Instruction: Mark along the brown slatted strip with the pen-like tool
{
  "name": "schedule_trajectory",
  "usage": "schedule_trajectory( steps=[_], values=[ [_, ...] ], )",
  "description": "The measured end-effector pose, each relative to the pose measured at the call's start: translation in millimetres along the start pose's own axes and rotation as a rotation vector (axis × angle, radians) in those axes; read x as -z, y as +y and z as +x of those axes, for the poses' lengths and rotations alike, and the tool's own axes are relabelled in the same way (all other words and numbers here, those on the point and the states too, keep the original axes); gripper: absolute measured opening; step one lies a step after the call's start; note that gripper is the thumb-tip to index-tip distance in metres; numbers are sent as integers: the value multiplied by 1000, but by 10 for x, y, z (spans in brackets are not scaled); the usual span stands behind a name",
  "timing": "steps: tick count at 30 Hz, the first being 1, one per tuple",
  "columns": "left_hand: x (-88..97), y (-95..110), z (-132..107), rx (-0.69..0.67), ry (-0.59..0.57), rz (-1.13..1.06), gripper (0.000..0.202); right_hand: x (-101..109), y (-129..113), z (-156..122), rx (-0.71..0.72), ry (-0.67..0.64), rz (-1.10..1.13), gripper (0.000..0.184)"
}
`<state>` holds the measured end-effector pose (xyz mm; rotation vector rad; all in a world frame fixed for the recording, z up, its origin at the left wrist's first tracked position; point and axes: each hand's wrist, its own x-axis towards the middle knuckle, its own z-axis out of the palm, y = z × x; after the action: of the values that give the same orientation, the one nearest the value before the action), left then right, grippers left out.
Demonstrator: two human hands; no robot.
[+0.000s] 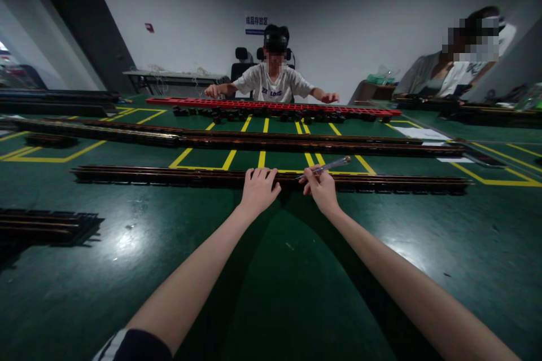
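Observation:
A long black strip [203, 175] with thin coppery lines lies crosswise on the green table in front of me. My left hand [258, 189] rests over its middle, fingers curled over the top and thumb at the near side. Just to the right, my right hand [322, 189] is closed around a slim pen-shaped tool [332, 164] with a clear, shiny barrel. The tool tilts, its thin tip low at the left near the strip and its brownish end up at the right. Whether the tip touches the strip I cannot tell.
Behind lie more long dark strips [237, 138] across yellow tape lines [262, 159]. Another dark bundle [46, 225] sits at left. A red slotted rail [275, 105] with black pieces lies before a seated person [275, 82]. A second person [449, 73] is at right, beyond a dark flat device [485, 157].

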<state>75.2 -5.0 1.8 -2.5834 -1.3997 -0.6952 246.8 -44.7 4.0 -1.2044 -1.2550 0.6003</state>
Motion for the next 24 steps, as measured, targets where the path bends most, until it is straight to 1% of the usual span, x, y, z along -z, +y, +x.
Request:
schedule_trajectory(
  steps=[6, 15, 20, 24],
  values=[
    [16, 1, -4, 1, -7, -4, 41, -6, -10, -5, -4, 16, 22, 46],
    [22, 2, -7, -1, 1, -8, 40, -23, -14, -2, -35, 113, 31, 43],
    [3, -4, -5, -2, 9, -3, 41, -15, 4, 2, -35, 191, 44, 41],
    [-3, -6, -4, -1, 4, -7, 42, -8, 14, 7, -53, 145, 53, 42]
  ],
)
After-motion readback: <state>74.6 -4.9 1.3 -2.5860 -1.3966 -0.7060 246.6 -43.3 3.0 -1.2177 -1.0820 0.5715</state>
